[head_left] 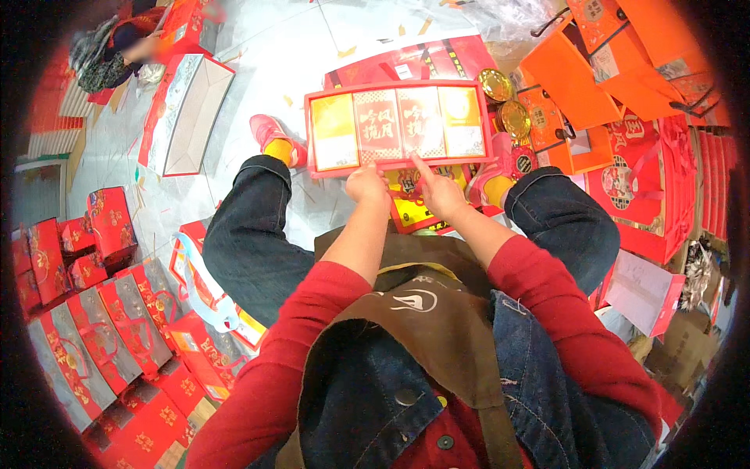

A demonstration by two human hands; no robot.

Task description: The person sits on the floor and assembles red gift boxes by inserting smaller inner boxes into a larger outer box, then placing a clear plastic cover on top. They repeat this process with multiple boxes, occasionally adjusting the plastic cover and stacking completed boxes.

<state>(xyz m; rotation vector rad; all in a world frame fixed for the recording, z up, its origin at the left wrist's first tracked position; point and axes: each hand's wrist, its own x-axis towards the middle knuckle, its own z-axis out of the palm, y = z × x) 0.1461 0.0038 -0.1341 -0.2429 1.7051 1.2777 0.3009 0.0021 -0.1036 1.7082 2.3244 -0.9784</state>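
A shallow red gift box (376, 86) lies in front of me between my feet, under what looks like a clear, shiny cover. Four panels show in it, yellow-white at the ends and two red patterned ones (377, 125) in the middle. My left hand (367, 184) is closed at the box's near edge, its fingertips on the rim. To its right, my right hand (440, 192) grips the same edge, the index finger stretched along the rim and the other fingers curled. The undersides of both hands are hidden. Below the box, a yellow and red package (418, 209) partly shows.
Round gold tins (513, 117) stand right of the box. Orange boxes (574, 82) and a red gift bag (637, 184) fill the right. Several red gift bags (109, 336) are lined up at left. An opened carton (195, 117) lies farther off, near another person (117, 55).
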